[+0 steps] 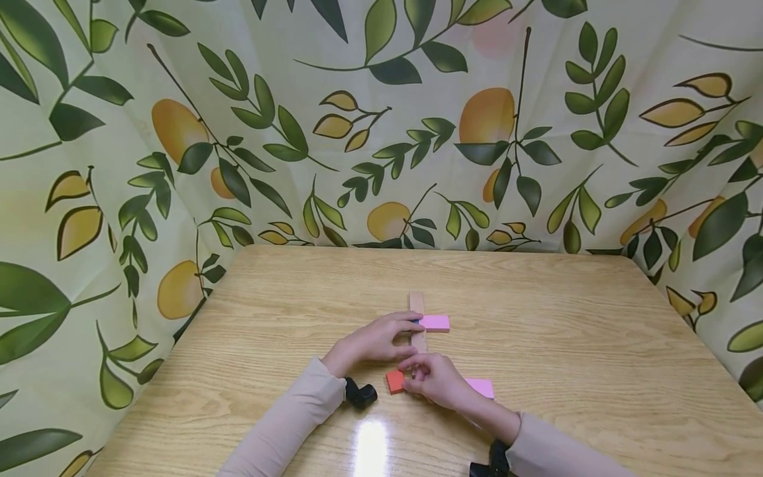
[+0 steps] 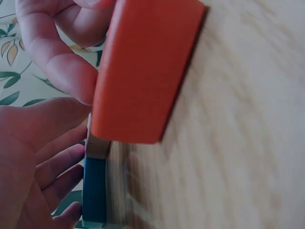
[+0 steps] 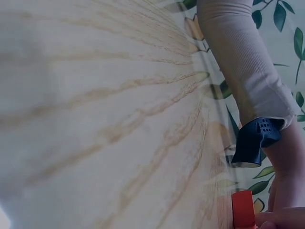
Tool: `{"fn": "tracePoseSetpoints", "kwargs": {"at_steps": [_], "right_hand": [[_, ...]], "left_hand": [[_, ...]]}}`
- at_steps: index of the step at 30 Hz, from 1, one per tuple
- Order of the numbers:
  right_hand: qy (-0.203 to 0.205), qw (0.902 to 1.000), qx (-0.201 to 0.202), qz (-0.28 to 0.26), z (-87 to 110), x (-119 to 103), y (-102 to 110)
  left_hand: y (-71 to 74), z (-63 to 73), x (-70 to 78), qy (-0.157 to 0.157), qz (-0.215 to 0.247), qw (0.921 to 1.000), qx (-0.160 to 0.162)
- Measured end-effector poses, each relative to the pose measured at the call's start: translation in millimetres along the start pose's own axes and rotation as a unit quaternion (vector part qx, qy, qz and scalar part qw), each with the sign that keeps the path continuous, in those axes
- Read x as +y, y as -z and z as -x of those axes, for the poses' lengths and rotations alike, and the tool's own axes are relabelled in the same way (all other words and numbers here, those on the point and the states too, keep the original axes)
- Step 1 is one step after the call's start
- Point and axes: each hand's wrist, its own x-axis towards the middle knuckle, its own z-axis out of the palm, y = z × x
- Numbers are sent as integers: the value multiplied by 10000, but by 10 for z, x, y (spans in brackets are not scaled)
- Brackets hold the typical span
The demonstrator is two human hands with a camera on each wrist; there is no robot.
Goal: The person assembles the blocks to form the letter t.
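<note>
The red block (image 2: 147,71) lies against the fingers (image 2: 71,78) of the right hand (image 1: 440,379).

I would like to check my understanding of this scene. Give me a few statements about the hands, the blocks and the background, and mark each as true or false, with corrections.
1. The right hand is touching the orange block. True.
2. The orange block lies farther from the person than both pink blocks. False: the upper pink block lies farther away than the orange block.
3. Another pink block is partly hidden by the right hand and wrist. True.
4. The left hand is far from every block. False: the left hand has its fingers right at the blue block.
5. The cloth behind the table is plain. False: the cloth is printed with leaves and round orange shapes.
</note>
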Motion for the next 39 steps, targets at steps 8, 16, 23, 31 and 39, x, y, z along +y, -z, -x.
{"fn": "tracePoseSetpoints", "kwargs": {"at_steps": [8, 16, 23, 31, 39], "right_hand": [[19, 9995, 94, 308, 39, 11, -15], [48, 9999, -3, 128, 80, 29, -22], [50, 9999, 21, 121, 98, 51, -10], [171, 9990, 140, 389, 121, 33, 4], [227, 9990, 79, 383, 143, 16, 27]], "left_hand": [[-9, 15, 11, 37, 71, 10000, 52], [-13, 27, 37, -5, -98, 9999, 86], [-32, 41, 75, -318, -351, 9988, 85], [-29, 18, 61, -191, 54, 9998, -5], [-45, 9, 23, -348, 66, 9994, 51]]}}
